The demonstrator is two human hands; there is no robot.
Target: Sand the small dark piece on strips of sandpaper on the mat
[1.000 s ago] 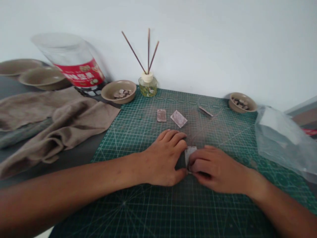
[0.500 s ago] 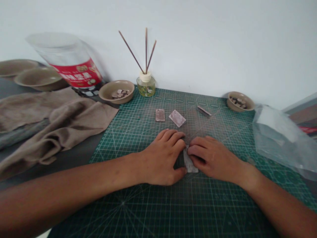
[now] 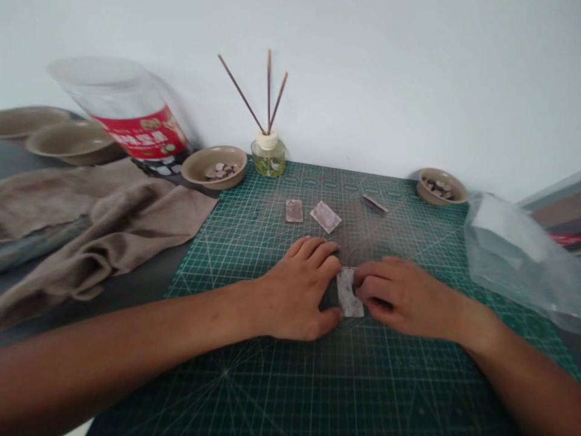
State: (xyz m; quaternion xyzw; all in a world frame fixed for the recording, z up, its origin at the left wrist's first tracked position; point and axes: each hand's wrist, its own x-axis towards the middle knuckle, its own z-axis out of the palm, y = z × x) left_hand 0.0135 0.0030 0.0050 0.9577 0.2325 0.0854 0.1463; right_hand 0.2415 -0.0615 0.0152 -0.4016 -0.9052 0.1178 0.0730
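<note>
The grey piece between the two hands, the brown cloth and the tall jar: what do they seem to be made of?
Grey piece: matte, perhaps stone, ceramic or card; its mottled face leaves this open.
Brown cloth: soft, dull fabric, suede-like, judging by its loose folds.
Tall jar: clear plastic or glass, smooth, see-through above the red label.

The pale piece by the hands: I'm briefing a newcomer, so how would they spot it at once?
On the green mat, look between the left hand and the right hand. A pale, flat, four-cornered piece lies there. Three other pieces lie farther back; this is the only one with fingers at its edges.
</note>
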